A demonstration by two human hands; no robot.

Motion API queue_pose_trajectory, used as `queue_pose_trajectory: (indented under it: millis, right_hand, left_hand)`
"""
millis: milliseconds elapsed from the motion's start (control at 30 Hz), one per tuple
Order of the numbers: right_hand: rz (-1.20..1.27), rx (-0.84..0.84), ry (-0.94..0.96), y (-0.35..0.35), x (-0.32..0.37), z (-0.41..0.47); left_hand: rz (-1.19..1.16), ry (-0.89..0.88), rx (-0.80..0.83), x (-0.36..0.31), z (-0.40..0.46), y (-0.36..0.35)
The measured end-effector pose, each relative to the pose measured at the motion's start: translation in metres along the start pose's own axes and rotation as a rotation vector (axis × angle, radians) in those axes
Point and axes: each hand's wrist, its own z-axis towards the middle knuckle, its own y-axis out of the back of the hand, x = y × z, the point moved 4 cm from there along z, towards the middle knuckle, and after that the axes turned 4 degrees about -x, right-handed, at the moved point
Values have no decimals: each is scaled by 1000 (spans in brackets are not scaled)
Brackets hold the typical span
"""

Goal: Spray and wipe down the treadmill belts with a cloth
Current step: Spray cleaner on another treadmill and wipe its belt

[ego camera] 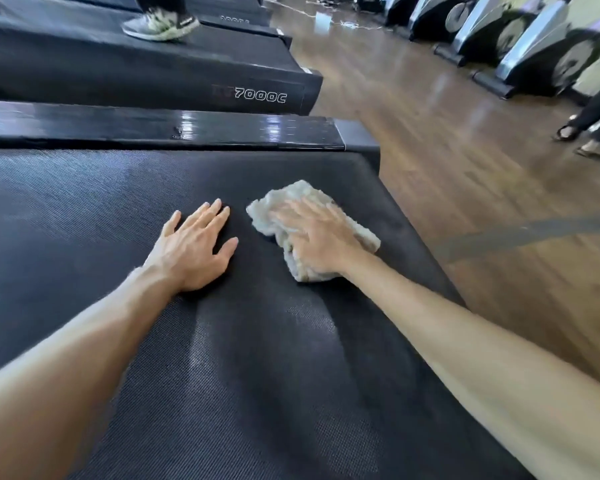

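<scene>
**Head view: flat hand pressing a cloth on the treadmill belt**

Head camera, centre right of the frame: the right hand (317, 242) lies palm down on a crumpled whitish cloth (362, 233), its fingers straight and slightly spread across the fabric, pressing it flat rather than pinching it. The hand is a little blurred. The cloth shows beyond the fingertips, to the right of the hand and under the wrist, so the hand covers its middle.

Just to the left, apart from the cloth, the left hand (191, 249) rests flat on the treadmill belt (84, 216), fingers straight and fanned, thumb out to the side, holding nothing.

Both hands and the cloth sit on the dark textured belt near its right-hand end, where it drops toward the brown wooden floor (465, 161). Lighter streaks mark the belt between the two forearms in the lower centre.

Above the belt runs a glossy black side rail (153, 126). In the upper left, a second treadmill (153, 77) is marked "7000C", with someone's sneaker (160, 24) on it. Along the upper right stands a row of grey exercise machines (520, 46), and sandalled feet (579, 136) show at the right edge.
</scene>
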Motion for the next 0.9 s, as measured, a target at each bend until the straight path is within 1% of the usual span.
queue_pose_trajectory:
  millis: [33,67,100,167,200,233,300,333,367,400,433,467,500,600,700,767,833,900]
  right_hand:
    - [79,78,70,-2,1,-33]
    - [121,121,105,-1,-7,-55]
    - [123,131,81,4,-22,-69]
    - [77,79,-84,19,-50,-63]
    - [46,52,-184,20,-52,-51]
    - [24,20,-236,23,-38,-47]
    - [-47,6,-186,23,5,-53]
    - [-56,11,-97,22,24,-77]
    - [-15,23,0,21,36,-104]
    - [56,72,9,24,37,-135]
    - [123,91,-19,32,30,-165]
    - [145,94,-34,36,18,-181]
    - [110,98,-72,40,6,-189]
    - [-47,79,-237,39,-15,-165]
    - [-133,37,-302,31,2,-132]
    - [-130,58,-255,21,20,-140]
    - [-73,84,-141,21,43,-176]
    - [20,84,-96,24,52,-220]
  left_hand:
    - [-12,-9,8,-3,-7,0]
    - [-24,-18,7,-4,-14,1]
    - [-31,-31,0,-7,-24,1]
    - [-56,-59,-1,-18,-48,5]
    - [-67,-62,-5,-25,-62,7]
    - [-75,-61,-17,-33,-75,8]
    - [-132,-32,9,-47,-93,8]
    - [-153,-19,29,-54,-107,7]
    - [-168,-13,16,-60,-118,7]
    - [-166,-14,25,-66,-129,8]
    - [-175,-19,42,-74,-139,11]
    - [-174,-22,56,-78,-147,11]
    - [-160,-20,61,-82,-158,11]
    - [-101,-30,52,-84,-181,12]
    - [-53,-24,21,-83,-199,9]
    - [-36,-31,-2,-82,-202,9]
    - [-33,-16,-16,-79,-200,8]
    - [-46,-16,-27,-80,-200,6]
